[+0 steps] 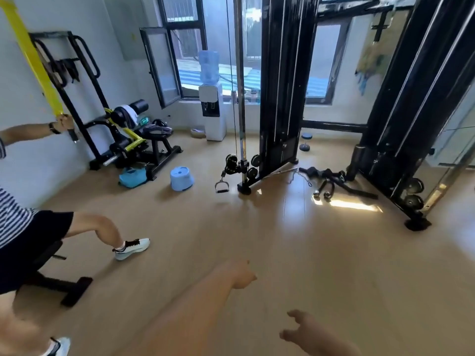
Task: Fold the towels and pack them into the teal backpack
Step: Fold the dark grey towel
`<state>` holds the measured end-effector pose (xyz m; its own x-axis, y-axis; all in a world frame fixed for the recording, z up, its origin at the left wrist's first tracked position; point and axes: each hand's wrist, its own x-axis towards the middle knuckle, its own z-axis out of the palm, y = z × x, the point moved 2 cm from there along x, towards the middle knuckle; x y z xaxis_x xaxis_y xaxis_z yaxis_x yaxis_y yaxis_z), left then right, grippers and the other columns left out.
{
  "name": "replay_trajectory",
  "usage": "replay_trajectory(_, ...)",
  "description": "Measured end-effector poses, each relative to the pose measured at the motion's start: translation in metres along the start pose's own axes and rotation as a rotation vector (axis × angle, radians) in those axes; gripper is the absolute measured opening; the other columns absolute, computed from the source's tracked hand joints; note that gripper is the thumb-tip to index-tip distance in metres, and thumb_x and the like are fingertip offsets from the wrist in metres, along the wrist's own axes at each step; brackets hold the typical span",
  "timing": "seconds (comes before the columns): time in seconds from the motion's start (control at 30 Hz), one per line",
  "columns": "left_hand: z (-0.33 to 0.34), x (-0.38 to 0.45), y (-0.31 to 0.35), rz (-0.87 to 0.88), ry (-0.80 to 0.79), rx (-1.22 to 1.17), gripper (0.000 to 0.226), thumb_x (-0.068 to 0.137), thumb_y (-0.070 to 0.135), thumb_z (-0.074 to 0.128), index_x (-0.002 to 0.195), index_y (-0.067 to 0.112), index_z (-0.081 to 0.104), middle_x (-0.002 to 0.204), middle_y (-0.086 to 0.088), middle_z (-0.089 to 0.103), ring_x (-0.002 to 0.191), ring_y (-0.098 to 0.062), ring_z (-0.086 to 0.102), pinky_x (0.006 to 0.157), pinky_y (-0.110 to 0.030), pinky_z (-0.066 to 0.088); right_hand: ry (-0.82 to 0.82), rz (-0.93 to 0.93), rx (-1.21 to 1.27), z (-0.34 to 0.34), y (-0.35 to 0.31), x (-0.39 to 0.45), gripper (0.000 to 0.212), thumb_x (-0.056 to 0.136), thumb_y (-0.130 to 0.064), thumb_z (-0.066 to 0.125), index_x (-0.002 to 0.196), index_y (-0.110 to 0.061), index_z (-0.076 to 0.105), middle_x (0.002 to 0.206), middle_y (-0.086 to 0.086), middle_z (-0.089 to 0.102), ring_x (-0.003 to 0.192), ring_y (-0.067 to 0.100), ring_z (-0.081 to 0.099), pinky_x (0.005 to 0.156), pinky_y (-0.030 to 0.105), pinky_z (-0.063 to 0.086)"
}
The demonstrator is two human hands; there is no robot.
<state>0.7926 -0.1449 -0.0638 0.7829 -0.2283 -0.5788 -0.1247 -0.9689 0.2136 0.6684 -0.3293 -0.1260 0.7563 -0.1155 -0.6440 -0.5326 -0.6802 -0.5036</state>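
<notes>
Reference landmark: the water dispenser (212, 113), standing against the far wall below the window.

Position of task items. The teal backpack (132, 177) lies on the floor, nearer than the dispenser and to its left, at the foot of the yellow-and-black exercise machine (128, 140). A white towel (128, 111) is draped over the roller pad of that machine, left of the dispenser; a darker cloth beside it may be a second towel, but blur prevents confirmation.

Hand state. The left hand (240, 274) is extended well short of the dispenser, fingers loosely curled, holding nothing. The right hand (299, 330) is nearer the viewer, fingers spread and relaxed, also holding nothing. Both are well apart from towel and backpack.

Hazards.
- A second person (23, 227) is exercising to the left, nearer than the dispenser, pulling a yellow strap (30, 55). Walking to the towel passes close by; a strap release or leg swing could cause contact.
- A blue stool (181, 178) and a cable handle (221, 187) lie on the floor in front of the dispenser; either could trip a hurried approach.
- Loose bar attachments (331, 181) lie to the right of the dispenser, clear of the direct route.
- A towel pulled carelessly off the roller could snag on the machine.

Count.
- Backpack: one
- Towels: one certain, possibly two
- Stool: one
- Dispenser: one
- Free hands: two
</notes>
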Motion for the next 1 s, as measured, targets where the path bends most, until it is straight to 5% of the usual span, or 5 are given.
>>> replay_trajectory(0.27, -0.105, 0.206, -0.008, -0.101, -0.048, 0.006, 0.059, 0.102, 0.044, 0.048, 0.152, 0.015, 0.042, 0.156, -0.008, 0.046, 0.143, -0.030, 0.044, 0.115, -0.036, 0.039, -0.079, 0.041, -0.053, -0.095, -0.070, 0.199, 0.073, 0.082, -0.053, 0.075, 0.146, -0.029, 0.048, 0.149, -0.004, 0.049, 0.139, 0.012, 0.046, 0.110, 0.022, 0.032)
replay_trajectory(0.4, -0.168, 0.287, -0.022, -0.191, -0.096, -0.080, 0.039, 0.100, 0.025, 0.055, 0.132, 0.004, 0.061, 0.086, -0.005, 0.063, 0.103, -0.024, 0.069, 0.066, -0.025, 0.049, -0.102, 0.026, -0.160, -0.157, -0.108, 0.295, 0.073, 0.083, -0.057, 0.071, 0.147, -0.030, 0.046, 0.155, -0.003, 0.042, 0.143, 0.013, 0.041, 0.113, 0.024, 0.029)
replay_trajectory(0.53, -0.233, 0.354, -0.058, -0.221, -0.058, -0.141, 0.036, 0.101, 0.022, 0.057, 0.136, 0.012, 0.060, 0.132, -0.011, 0.065, 0.116, -0.020, 0.062, 0.068, -0.018, 0.046, -0.203, -0.037, -0.288, -0.211, -0.179, 0.390, 0.085, 0.085, -0.057, 0.071, 0.154, -0.020, 0.038, 0.160, 0.003, 0.037, 0.146, 0.019, 0.037, 0.115, 0.025, 0.029)
replay_trajectory(0.63, -0.269, 0.407, -0.095, -0.314, -0.018, -0.195, 0.036, 0.096, 0.028, 0.060, 0.130, 0.020, 0.062, 0.128, -0.006, 0.068, 0.099, -0.016, 0.062, 0.070, -0.022, 0.044, -0.255, -0.130, -0.392, -0.234, -0.250, 0.457, 0.084, 0.088, -0.055, 0.068, 0.156, -0.018, 0.035, 0.158, 0.005, 0.042, 0.144, 0.019, 0.040, 0.111, 0.023, 0.033)
replay_trajectory(1.0, -0.448, 0.608, -0.262, -0.394, 0.101, -0.386, 0.062, 0.097, 0.041, 0.060, 0.152, 0.020, 0.040, 0.150, -0.008, 0.051, 0.130, -0.026, 0.056, 0.100, -0.030, 0.045, -0.331, -0.238, -0.594, -0.241, -0.530, 0.691, 0.083, 0.091, -0.047, 0.068, 0.157, -0.015, 0.030, 0.145, 0.008, 0.053, 0.132, 0.022, 0.053, 0.098, 0.023, 0.044)
